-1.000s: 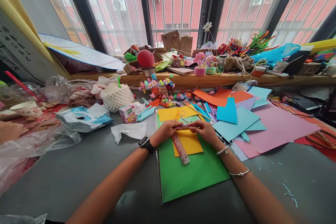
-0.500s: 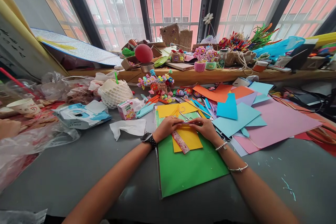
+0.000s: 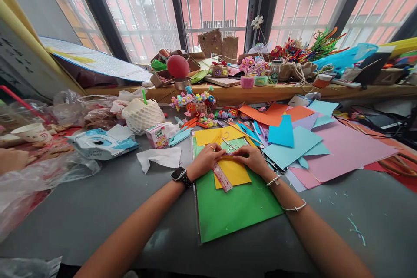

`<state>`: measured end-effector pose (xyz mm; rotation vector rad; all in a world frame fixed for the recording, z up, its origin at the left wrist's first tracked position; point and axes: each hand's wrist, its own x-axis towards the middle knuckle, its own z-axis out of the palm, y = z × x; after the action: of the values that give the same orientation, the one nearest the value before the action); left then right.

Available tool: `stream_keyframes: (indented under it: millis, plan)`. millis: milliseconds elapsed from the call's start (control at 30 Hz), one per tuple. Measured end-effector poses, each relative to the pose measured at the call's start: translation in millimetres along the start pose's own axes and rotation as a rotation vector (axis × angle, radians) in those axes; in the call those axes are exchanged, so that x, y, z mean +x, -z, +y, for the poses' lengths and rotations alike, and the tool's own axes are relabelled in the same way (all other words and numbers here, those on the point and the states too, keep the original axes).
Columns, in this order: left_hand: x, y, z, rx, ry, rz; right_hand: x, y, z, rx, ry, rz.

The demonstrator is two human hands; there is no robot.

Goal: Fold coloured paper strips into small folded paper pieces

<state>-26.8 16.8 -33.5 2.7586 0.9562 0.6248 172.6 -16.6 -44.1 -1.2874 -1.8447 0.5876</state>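
My left hand [image 3: 206,160] and my right hand [image 3: 252,158] meet over a small yellow sheet [image 3: 239,173]. Between their fingertips, both pinch the ends of a thin, narrow strip [image 3: 229,155], seemingly folded paper; the fingers partly cover it. A pink patterned strip, like a short ruler [image 3: 223,178], lies slanted on the yellow sheet below my left fingers. Just beyond the fingertips are small metal scissors [image 3: 230,147]. Everything here rests on a stack of green paper [image 3: 241,213], with another yellow sheet [image 3: 208,136] at its far end.
Blue sheets [image 3: 293,150] and a large pink sheet [image 3: 352,152] lie to the right. On the left are a white tissue [image 3: 159,158], a small carton [image 3: 157,136] and a wet-wipe pack [image 3: 102,144]. Another person's hand [image 3: 12,160] shows at the far left. Crafts line the sill [image 3: 221,92].
Both hands stay at nearly the same spot, still pinching the strip. My left wrist has shifted slightly left and turned, showing more of the watch face. The view has moved a little.
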Motion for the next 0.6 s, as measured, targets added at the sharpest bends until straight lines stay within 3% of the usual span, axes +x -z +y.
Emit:
stream_keyframes:
  millis: [167,600]
  plan:
    - [-5.4,2.6,3.4,0.072,-0.005,-0.064,-0.3,-0.9,0.1,-0.085,0.044,-0.012]
    - [-0.9,-1.2,-0.4,0.102,-0.058,-0.015,-5.4,-2.7,-0.7,-0.186,0.064,0.033]
